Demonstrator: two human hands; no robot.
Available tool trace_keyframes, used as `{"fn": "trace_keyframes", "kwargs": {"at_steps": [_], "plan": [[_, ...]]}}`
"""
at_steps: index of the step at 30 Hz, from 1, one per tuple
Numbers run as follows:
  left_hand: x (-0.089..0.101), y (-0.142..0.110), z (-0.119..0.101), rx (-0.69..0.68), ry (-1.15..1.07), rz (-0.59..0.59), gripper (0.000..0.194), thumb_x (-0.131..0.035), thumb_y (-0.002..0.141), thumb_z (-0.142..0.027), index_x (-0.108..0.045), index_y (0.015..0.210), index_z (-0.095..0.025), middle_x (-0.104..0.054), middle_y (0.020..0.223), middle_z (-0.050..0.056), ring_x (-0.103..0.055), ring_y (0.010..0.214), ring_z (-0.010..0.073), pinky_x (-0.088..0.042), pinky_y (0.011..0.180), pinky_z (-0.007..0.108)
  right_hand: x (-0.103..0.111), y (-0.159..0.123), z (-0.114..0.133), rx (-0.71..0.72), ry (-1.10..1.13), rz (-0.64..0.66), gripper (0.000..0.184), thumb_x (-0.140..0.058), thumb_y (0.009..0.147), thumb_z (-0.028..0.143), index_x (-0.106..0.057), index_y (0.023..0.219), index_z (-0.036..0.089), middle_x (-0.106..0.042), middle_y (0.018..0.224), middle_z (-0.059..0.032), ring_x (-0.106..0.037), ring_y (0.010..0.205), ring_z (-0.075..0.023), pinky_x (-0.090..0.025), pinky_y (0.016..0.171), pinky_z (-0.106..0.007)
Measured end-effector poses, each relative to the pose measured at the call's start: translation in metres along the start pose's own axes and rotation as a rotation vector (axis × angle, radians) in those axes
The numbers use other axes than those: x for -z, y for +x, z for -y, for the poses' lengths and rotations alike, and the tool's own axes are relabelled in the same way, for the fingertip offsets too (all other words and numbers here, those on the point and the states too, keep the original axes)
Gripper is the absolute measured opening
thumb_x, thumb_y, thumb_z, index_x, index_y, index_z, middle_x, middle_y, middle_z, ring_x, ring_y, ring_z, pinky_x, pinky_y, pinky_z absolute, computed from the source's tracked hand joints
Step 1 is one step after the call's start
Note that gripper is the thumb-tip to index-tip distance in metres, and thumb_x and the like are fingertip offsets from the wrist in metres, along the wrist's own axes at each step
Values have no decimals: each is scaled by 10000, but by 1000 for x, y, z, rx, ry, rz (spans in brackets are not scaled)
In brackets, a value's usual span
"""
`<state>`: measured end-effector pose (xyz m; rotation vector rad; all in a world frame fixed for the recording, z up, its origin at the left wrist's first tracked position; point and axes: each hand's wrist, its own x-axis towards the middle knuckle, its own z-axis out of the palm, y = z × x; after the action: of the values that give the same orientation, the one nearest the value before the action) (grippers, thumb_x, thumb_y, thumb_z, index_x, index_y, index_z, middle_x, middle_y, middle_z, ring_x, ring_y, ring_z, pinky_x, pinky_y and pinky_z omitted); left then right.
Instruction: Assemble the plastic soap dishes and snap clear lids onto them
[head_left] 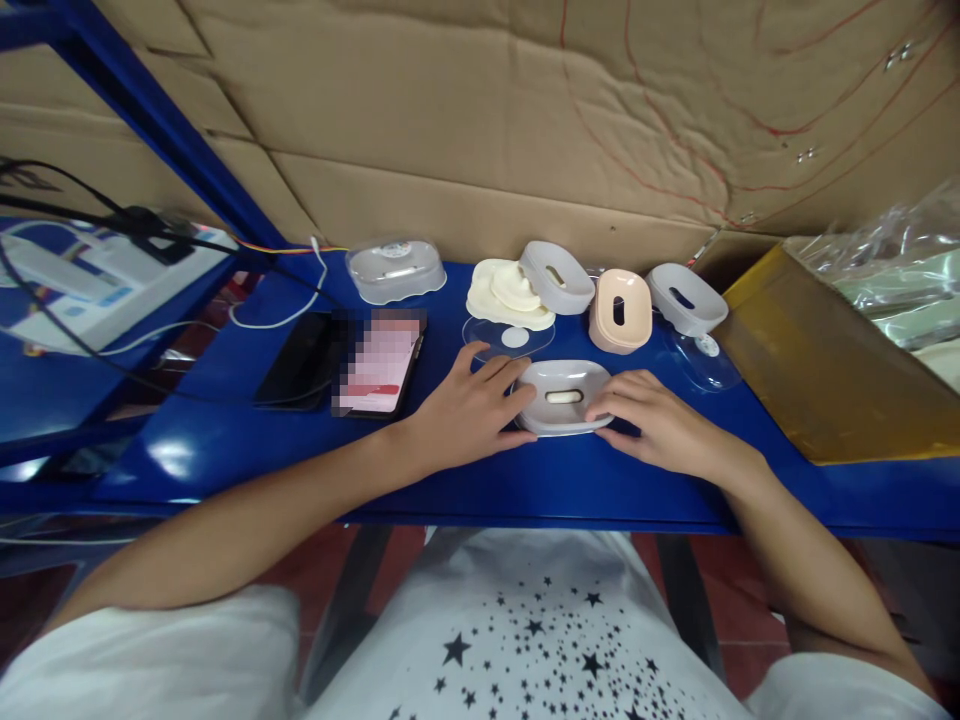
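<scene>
A grey oval soap dish [551, 376] lies on the blue table in front of me. Through the slot in its middle shows a cream-coloured piece [564, 397]. My left hand [480, 408] is closed on the dish's left end, thumb at the near edge and fingers along the rim. At the right end, my right hand [643, 415] grips the rim, its thumb low and its fingers over the side. Just behind are a clear oval lid [487, 337] with a round white sticker, cream scalloped pieces [495, 290], a grey slotted dish [556, 275] and a peach slotted dish [634, 318].
Another grey dish [694, 305] and a clear lid [701, 360] lie to the right, beside a yellow-brown bin [840, 380] with plastic-wrapped items. A phone [379, 370], a dark flat object [296, 360] and a clear-covered dish [397, 270] are left. A power strip [112, 290] trails cables.
</scene>
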<state>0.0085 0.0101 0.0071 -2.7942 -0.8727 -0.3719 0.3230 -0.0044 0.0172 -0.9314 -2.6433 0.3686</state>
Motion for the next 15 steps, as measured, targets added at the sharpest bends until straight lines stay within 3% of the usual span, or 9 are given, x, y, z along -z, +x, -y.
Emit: {"fn": "trace_keyframes", "kwargs": {"at_steps": [3, 5, 9, 13, 15], "plan": [[0, 0, 5, 1, -84, -19, 467, -809, 974, -537, -732, 1253, -171, -676, 1472, 229, -667, 1305, 426, -387, 1191, 668, -1, 0, 0, -1, 4, 4, 153, -644, 1050, 246, -696, 1181, 306, -758, 1154, -51, -699, 1097, -250, -513, 984, -444], [3, 1, 11, 18, -131, -51, 463, -724, 1033, -536, -713, 1327, -178, -693, 1450, 209, -673, 1292, 417, -394, 1182, 668, 1, 0, 1, 5, 13, -10, 142, -667, 1059, 296, -696, 1197, 306, -761, 1174, -50, -699, 1120, -251, -503, 1012, -450], [10, 0, 23, 137, -98, -64, 329, -506, 1112, -279, -710, 1335, -151, -746, 1331, 187, -698, 1226, 383, -435, 1135, 615, 6, 0, 3, 8, 20, -85, 167, -687, 1069, 351, -704, 1224, 293, -775, 1191, -57, -711, 1157, -252, -492, 1043, -456], [9, -4, 28, 208, -17, 25, 357, -610, 1001, -178, -716, 1341, -148, -766, 1228, 200, -708, 1182, 403, -451, 1105, 608, 5, 0, -3, -22, -18, -113, 174, -639, 1092, 338, -730, 1230, 283, -786, 1160, -69, -724, 1138, -262, -505, 1015, -463], [7, -5, 29, 189, 40, 60, 369, -579, 994, -117, -716, 1336, -149, -780, 1159, 184, -722, 1133, 389, -460, 1100, 603, 3, 0, -6, -29, -29, -109, 179, -626, 1097, 340, -741, 1223, 285, -785, 1161, -72, -726, 1143, -265, -511, 1009, -466]]}}
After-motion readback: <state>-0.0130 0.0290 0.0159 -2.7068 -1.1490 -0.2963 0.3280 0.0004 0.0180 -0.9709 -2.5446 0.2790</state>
